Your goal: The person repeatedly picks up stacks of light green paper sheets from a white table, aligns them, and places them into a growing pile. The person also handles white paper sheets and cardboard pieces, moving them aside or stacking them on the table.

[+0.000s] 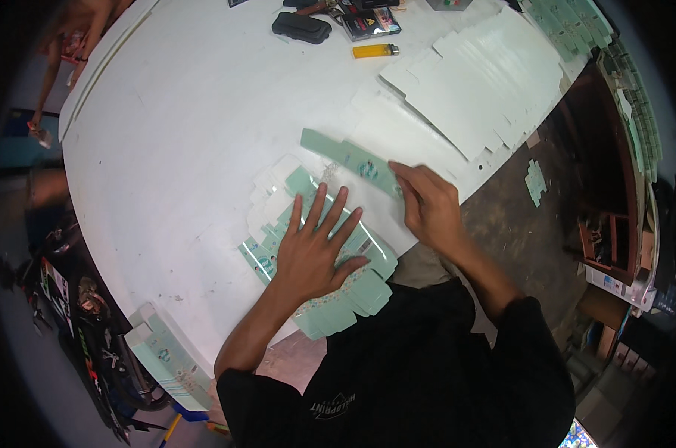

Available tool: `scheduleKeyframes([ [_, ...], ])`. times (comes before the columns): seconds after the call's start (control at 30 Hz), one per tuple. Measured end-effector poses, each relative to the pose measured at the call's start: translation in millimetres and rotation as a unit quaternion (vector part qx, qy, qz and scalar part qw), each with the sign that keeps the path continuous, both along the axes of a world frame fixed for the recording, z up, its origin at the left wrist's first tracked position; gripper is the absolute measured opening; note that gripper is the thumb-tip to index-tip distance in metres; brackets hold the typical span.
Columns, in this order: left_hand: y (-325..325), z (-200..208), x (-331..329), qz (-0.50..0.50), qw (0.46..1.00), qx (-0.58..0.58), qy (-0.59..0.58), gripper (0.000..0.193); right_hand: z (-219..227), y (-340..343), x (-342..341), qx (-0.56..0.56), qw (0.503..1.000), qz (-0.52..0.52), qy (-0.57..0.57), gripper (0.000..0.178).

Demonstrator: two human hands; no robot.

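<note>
My left hand (315, 254) lies flat with its fingers spread, pressing on a pale green printed carton blank (368, 291). The blank's flaps stick out past the table's near edge, and white flaps (267, 201) show beyond my fingers; whether they belong to the same sheet I cannot tell. A narrow, flattened green carton (349, 155) slants across the table just beyond the blank. My right hand (433, 205) has its thumb and fingers closed on the near right end of this carton. The fingers hide that end.
White-backed carton blanks (487, 82) lie piled at the far right. A yellow lighter (375, 51), a black case (300, 28) and a small dark box (371, 25) are at the back. Green cartons (170, 362) stand beside the table's left edge; another person's arm (50, 82) shows at upper left.
</note>
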State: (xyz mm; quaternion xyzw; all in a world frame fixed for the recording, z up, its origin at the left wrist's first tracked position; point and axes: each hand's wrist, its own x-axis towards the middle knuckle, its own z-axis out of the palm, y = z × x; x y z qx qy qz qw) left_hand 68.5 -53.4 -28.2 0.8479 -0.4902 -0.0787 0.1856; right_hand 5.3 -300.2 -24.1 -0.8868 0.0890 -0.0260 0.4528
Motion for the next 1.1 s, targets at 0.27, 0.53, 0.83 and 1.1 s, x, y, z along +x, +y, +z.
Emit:
scheduleKeyframes([
  [0.27,-10.0,-9.0,-0.1,0.023,0.999,-0.032,-0.004,0.062,5.3,7.5,20.2,-0.148,0.984,0.02,-0.094,0.043],
  [0.53,-21.4,10.0,8.0,-0.072,0.996,0.004,0.056,0.125,1.3,-33.0,28.3,-0.263,0.947,-0.036,-0.182,0.043],
  [0.83,-30.8,-14.4,4.0,-0.019,0.995,-0.097,0.026,0.048,1.1,-15.3,11.4,-0.256,0.958,0.019,-0.128,0.052],
  [1.1,-29.4,-12.9,-4.3,-0.031,0.995,0.004,-0.091,0.087,22.2,15.3,9.1,0.075,0.993,0.066,0.06,0.027],
])
